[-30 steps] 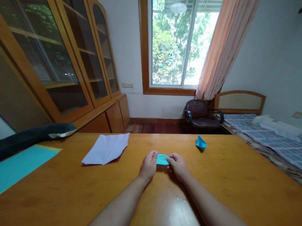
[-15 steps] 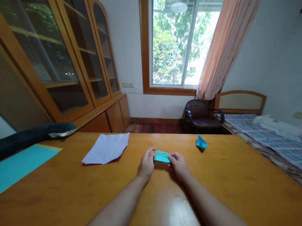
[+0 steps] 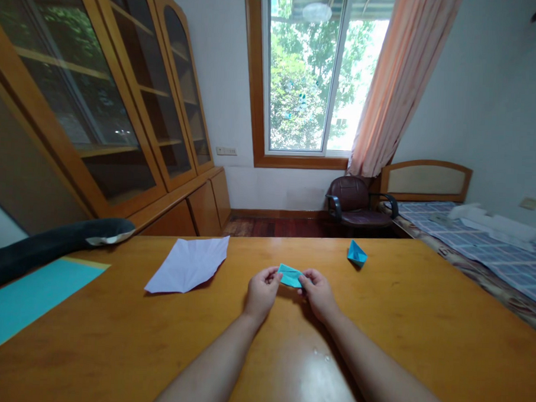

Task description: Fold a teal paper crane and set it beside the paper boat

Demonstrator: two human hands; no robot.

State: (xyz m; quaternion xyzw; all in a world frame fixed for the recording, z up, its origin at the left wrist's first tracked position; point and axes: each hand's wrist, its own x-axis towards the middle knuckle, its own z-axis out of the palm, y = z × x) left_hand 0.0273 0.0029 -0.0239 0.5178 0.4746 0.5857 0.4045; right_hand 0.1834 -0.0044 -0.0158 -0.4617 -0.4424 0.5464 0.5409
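Observation:
A small folded teal paper piece [image 3: 290,275] is pinched between my two hands just above the wooden table [image 3: 422,326]. My left hand [image 3: 261,292] grips its left end and my right hand [image 3: 319,293] grips its right end. Farther back on the right, a finished teal paper boat [image 3: 357,253] sits on the table. A creased white sheet [image 3: 189,264] lies flat to the left of my hands.
A teal sheet [image 3: 24,300] lies at the table's left edge, beside a dark padded object [image 3: 48,247]. Behind the table are a wooden glass-door cabinet [image 3: 99,99], a window, a brown chair [image 3: 356,205] and a bed [image 3: 483,246].
The teal piece has lifted slightly and tilted between my fingers. Both hands have shifted a little away from me; nothing else on the table moved.

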